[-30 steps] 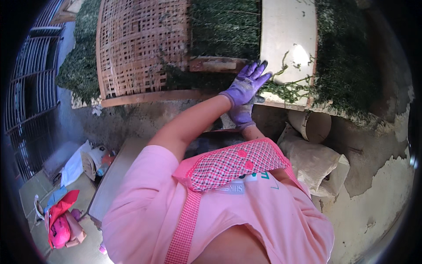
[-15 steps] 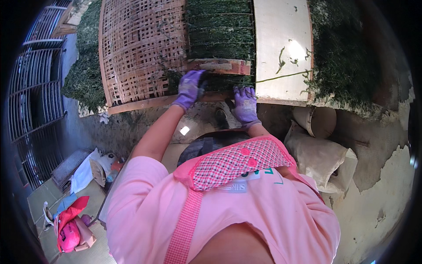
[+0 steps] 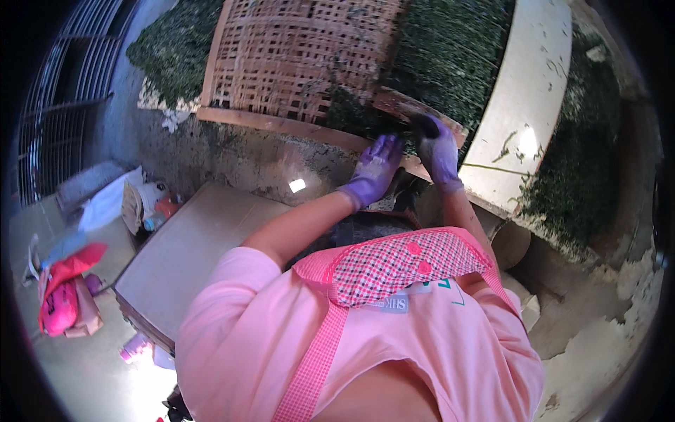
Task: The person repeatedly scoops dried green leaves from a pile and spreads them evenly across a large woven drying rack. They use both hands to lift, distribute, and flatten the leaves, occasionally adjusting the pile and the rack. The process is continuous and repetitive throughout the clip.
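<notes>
My left hand (image 3: 376,170), in a purple glove, lies with fingers stretched out at the near wooden edge (image 3: 302,132) of a work surface, beside dark green stringy plant matter (image 3: 351,109). Close to its right, my right hand (image 3: 441,156), also in a purple glove, touches the near side of a short wooden slat (image 3: 401,105). Its fingers are partly hidden, with a dark patch at their tips, so whether it grips the slat cannot be told. Beyond the slat stretches a thick bed of green strands (image 3: 450,53). A woven lattice panel (image 3: 295,56) adjoins the bed on the left.
A pale board (image 3: 524,98) runs along the bed's right side, with more green heaps (image 3: 580,148) past it and at far left (image 3: 176,53). Behind my left arm stands a flat-topped box (image 3: 197,243). Bags and a pink pouch (image 3: 60,309) lie at lower left.
The view has turned, so the work surface appears tilted. My left hand has come away from the slat to the near edge. My right hand has moved from that edge up to the slat.
</notes>
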A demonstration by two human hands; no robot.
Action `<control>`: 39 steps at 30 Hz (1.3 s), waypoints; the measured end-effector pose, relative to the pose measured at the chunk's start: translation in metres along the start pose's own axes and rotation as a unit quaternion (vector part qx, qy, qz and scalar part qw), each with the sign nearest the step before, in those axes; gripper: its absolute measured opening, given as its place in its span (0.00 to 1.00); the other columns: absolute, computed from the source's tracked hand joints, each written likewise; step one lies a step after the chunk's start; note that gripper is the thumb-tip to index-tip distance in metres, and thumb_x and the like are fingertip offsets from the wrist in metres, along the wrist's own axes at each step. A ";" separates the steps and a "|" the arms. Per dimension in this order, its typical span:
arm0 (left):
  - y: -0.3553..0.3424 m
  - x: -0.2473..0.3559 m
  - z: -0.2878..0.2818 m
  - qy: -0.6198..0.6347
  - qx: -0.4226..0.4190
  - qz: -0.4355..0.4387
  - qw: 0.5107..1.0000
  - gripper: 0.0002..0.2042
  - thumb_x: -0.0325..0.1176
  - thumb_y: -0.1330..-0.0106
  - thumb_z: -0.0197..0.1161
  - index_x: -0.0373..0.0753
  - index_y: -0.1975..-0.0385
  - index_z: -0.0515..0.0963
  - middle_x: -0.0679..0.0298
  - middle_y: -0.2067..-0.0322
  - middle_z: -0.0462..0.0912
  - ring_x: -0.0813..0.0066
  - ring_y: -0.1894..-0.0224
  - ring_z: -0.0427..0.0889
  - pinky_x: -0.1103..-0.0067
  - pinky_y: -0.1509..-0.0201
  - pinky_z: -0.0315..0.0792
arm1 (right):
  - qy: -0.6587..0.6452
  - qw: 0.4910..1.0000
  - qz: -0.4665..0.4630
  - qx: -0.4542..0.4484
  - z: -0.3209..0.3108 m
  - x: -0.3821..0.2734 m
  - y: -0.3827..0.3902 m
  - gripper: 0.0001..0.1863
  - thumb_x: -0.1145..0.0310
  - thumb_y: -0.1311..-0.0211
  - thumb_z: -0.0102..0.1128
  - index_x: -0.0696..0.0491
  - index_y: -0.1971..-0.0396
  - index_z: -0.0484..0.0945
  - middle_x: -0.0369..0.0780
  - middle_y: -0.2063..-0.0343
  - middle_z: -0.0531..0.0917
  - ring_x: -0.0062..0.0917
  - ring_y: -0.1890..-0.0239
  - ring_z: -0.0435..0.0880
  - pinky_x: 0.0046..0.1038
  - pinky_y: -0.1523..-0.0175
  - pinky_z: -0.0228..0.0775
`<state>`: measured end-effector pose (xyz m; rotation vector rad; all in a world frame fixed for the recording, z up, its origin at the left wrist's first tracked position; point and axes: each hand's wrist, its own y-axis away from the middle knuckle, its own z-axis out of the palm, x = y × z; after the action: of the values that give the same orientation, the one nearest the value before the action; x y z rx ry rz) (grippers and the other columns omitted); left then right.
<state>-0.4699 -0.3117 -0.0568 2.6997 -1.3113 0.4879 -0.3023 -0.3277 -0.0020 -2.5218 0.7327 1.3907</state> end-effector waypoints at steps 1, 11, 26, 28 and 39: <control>-0.002 0.001 0.012 -0.021 -0.004 -0.028 0.999 0.25 0.40 0.39 0.54 0.38 0.41 0.69 0.52 0.38 0.68 0.54 0.35 0.63 0.63 0.35 0.59 | -0.015 0.999 -0.034 -0.017 0.010 -0.022 -0.014 0.16 0.60 0.41 0.57 0.47 0.55 0.81 0.45 0.60 0.84 0.41 0.56 0.83 0.36 0.52 0.74; -0.006 -0.004 0.037 0.349 -0.164 -0.206 0.899 0.29 0.47 0.29 0.45 0.41 0.32 0.54 0.55 0.33 0.57 0.63 0.30 0.54 0.69 0.27 0.46 | 0.305 0.927 -0.149 -0.161 0.103 -0.039 -0.012 0.26 0.65 0.53 0.61 0.46 0.49 0.73 0.44 0.64 0.80 0.41 0.61 0.82 0.40 0.59 0.73; -0.024 0.018 -0.035 0.043 0.021 -0.025 0.999 0.18 0.32 0.41 0.52 0.42 0.50 0.76 0.60 0.46 0.75 0.59 0.40 0.69 0.59 0.37 0.60 | -0.235 0.961 0.141 -0.042 -0.033 0.037 0.032 0.12 0.69 0.40 0.59 0.56 0.57 0.81 0.34 0.65 0.85 0.22 0.66 0.81 0.24 0.62 0.72; -0.028 0.012 -0.040 0.012 0.046 0.179 0.983 0.19 0.34 0.39 0.52 0.44 0.47 0.75 0.60 0.42 0.72 0.59 0.37 0.66 0.59 0.33 0.56 | -0.348 0.907 0.222 -0.081 -0.028 0.056 0.022 0.13 0.71 0.41 0.59 0.56 0.57 0.81 0.34 0.67 0.84 0.21 0.69 0.80 0.22 0.64 0.70; -0.034 -0.006 0.019 -0.034 -0.074 0.213 0.974 0.21 0.37 0.34 0.49 0.47 0.41 0.71 0.64 0.34 0.64 0.61 0.30 0.57 0.60 0.27 0.47 | 0.233 0.938 -0.185 0.177 -0.056 0.026 0.001 0.20 0.66 0.49 0.67 0.51 0.53 0.79 0.44 0.55 0.81 0.40 0.54 0.80 0.36 0.52 0.74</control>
<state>-0.4416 -0.2904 -0.0753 2.3323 -1.8761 0.3161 -0.2493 -0.3581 0.0075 -2.5285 0.4788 0.4918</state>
